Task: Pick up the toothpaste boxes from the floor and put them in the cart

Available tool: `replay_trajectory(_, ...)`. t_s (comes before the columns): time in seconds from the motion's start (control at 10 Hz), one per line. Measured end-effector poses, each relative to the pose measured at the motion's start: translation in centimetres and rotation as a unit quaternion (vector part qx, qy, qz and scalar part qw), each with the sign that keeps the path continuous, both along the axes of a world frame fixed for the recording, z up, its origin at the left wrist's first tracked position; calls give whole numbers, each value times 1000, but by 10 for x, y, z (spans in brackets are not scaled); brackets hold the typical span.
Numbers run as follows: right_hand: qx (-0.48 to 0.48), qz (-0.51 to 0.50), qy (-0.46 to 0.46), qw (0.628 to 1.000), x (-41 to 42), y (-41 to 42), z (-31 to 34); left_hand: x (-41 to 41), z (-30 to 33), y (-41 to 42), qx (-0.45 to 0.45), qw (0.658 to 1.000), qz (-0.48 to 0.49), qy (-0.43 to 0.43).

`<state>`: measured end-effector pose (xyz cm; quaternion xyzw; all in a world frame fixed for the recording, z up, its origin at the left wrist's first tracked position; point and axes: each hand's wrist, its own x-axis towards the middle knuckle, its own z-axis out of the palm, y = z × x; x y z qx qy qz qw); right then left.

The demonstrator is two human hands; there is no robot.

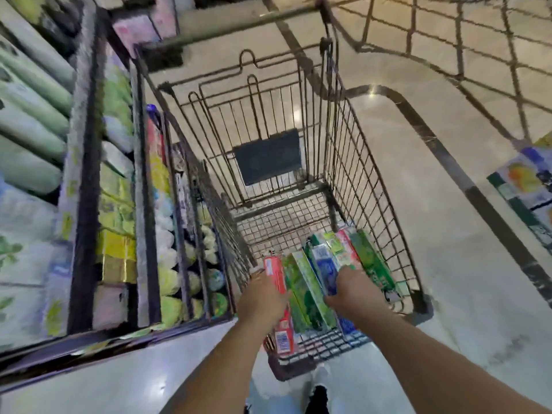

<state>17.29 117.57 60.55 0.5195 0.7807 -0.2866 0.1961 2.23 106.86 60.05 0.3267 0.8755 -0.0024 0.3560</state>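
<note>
Toothpaste boxes (313, 282) were held as a fanned bundle inside the cart (373, 186), near its front end. Left hand (261, 297) gripped the red box, right hand (352, 291) the blue/green ones. Bundle should be lowered flat to the cart floor, w/ fingers released only once it rests.

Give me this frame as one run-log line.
left hand: holds red box | right hand: on blue box | boxes in cart | floor boxes: none visible
</note>
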Motion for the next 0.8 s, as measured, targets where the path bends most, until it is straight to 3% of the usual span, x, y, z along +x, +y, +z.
replay_trajectory(0.2,5,41,-22,999,-14,12,-51,14,-49,19,-35,999,19,13)
replay_trajectory(0.5,16,75,-21,997,-11,10,-52,16,-69,13,-54,995,79,-23)
replay_trajectory(0.6,23,77,-19,997,-10,5,-37,16,-58,10,-64,995,63,-48)
replay_trajectory(0.8,-8,97,0,995,-16,-10,9,2,13,-11,-11,994,-58,-92)
